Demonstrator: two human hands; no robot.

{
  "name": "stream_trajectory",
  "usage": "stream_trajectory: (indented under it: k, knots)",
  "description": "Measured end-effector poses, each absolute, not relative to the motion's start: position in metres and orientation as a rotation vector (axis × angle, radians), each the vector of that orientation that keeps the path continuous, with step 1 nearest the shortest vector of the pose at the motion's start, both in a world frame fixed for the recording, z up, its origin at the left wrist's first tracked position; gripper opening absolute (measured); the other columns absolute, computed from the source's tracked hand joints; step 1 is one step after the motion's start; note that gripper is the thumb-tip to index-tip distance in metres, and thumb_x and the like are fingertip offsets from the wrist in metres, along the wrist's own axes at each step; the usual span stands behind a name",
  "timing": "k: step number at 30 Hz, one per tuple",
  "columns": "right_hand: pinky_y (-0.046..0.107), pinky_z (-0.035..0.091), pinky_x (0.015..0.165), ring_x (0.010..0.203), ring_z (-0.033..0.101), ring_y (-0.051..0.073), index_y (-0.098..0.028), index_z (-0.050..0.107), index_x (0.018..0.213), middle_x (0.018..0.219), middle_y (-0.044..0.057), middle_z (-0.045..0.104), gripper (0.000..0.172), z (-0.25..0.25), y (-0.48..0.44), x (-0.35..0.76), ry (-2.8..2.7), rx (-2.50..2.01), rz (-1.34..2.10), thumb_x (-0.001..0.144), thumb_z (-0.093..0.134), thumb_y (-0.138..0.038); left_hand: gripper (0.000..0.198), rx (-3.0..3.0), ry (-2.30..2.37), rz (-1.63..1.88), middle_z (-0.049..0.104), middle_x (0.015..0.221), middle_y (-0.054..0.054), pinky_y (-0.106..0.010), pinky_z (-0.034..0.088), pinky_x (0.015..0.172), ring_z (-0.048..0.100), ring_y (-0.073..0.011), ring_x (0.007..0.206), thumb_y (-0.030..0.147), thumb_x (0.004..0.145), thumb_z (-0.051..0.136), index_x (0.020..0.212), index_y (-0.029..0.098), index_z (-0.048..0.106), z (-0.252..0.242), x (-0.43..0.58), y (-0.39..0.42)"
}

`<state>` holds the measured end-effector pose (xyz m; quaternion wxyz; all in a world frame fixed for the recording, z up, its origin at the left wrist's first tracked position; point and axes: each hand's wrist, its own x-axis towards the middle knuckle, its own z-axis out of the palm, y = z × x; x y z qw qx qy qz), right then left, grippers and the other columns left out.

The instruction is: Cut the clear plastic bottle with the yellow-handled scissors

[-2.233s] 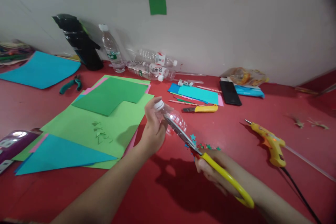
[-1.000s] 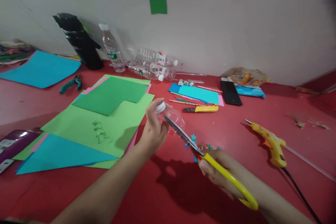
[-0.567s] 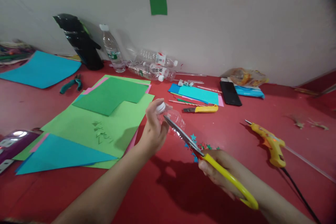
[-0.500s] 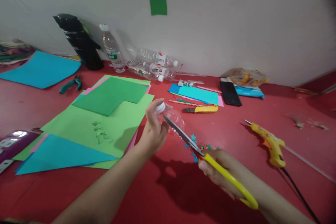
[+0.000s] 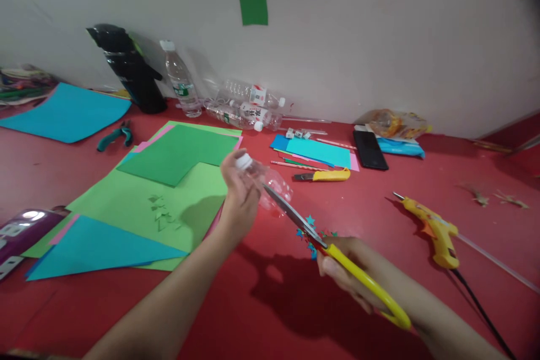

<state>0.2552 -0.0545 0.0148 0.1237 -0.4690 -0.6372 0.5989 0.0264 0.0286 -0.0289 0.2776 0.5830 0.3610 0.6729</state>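
Note:
My left hand [image 5: 237,199] is closed around the neck end of a cut clear plastic bottle piece [image 5: 270,184] with a white cap, held above the red table [image 5: 84,304]. My right hand [image 5: 352,273] grips yellow-handled scissors [image 5: 337,256]; their blades reach up-left against the bottle's open side. Small blue and green paper stars [image 5: 312,228] lie on the table under the blades.
Green, blue and pink paper sheets [image 5: 169,191] lie at left, teal pliers [image 5: 113,136] beyond. A black flask [image 5: 130,70], an upright bottle [image 5: 180,79] and lying bottles [image 5: 244,107] line the wall. A yellow utility knife [image 5: 324,175], phone [image 5: 370,149] and yellow glue gun [image 5: 434,230] sit right.
My left hand has shifted left and tilted the bottle piece, its cap now further left. The scissors stay against the bottle, moved slightly with it.

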Motion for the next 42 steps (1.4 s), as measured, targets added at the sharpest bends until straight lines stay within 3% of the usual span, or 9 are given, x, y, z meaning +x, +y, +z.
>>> stream_trajectory:
  k: [6,10,19,31,37,42]
  knots:
    - [0.018,0.022,0.034,0.033,0.031,0.006,-0.022,0.044,0.078,0.043,-0.012,0.033,0.059,0.006,-0.052,0.26,-1.727,-1.462,1.722,0.082,0.044,-0.081,0.055,1.129,0.791,1.588,0.056,0.109,-0.004,-0.039,0.055,0.086,0.065,-0.0193,0.098,0.023,0.079,0.062,0.125,0.032,0.033,-0.023,0.019,0.027]
    - [0.017,0.023,0.035,0.035,0.034,0.006,-0.022,0.043,0.079,0.047,-0.011,0.035,0.056,0.004,-0.049,0.262,-1.727,-1.499,1.759,0.085,0.046,-0.078,0.046,1.078,0.616,1.507,0.059,0.105,-0.005,-0.044,0.055,0.084,0.066,-0.0221,0.095,0.028,0.08,0.052,0.123,0.03,0.038,-0.022,0.021,0.022]
    - [0.018,0.027,0.036,0.038,0.037,0.006,-0.023,0.038,0.074,0.052,-0.01,0.036,0.054,0.011,-0.047,0.259,-1.821,-1.491,1.731,0.086,0.046,-0.076,0.056,0.815,0.767,1.535,0.058,0.092,0.002,-0.035,0.054,0.082,0.067,-0.0183,0.088,0.015,0.065,0.06,0.115,0.029,0.04,-0.009,0.03,0.021]
    - [0.022,0.022,0.042,0.047,0.032,0.007,-0.023,0.037,0.072,0.06,-0.008,0.034,0.049,-0.001,-0.047,0.262,-1.956,-1.364,1.64,0.091,0.05,-0.065,0.055,0.898,0.881,1.582,0.06,0.086,0.003,-0.031,0.052,0.079,0.065,-0.0144,0.082,0.015,0.069,0.065,0.115,0.028,0.038,-0.014,0.031,0.023]
    - [0.024,0.028,0.052,0.061,0.032,0.012,-0.02,0.048,0.085,0.072,-0.003,0.043,0.052,0.009,-0.044,0.273,-2.141,-1.295,1.487,0.086,0.05,-0.073,0.048,0.736,0.939,1.714,0.063,0.085,0.003,-0.035,0.057,0.075,0.067,-0.016,0.079,0.018,0.073,0.065,0.11,0.028,0.037,-0.005,0.028,0.027]
    - [0.027,0.029,0.056,0.063,0.033,0.014,-0.021,0.046,0.079,0.072,-0.002,0.042,0.058,0.017,-0.044,0.272,-2.171,-1.369,1.511,0.083,0.044,-0.079,0.051,0.692,0.875,1.738,0.064,0.089,0.002,-0.037,0.059,0.075,0.068,-0.0171,0.082,0.015,0.073,0.067,0.112,0.029,0.038,-0.007,0.025,0.029]
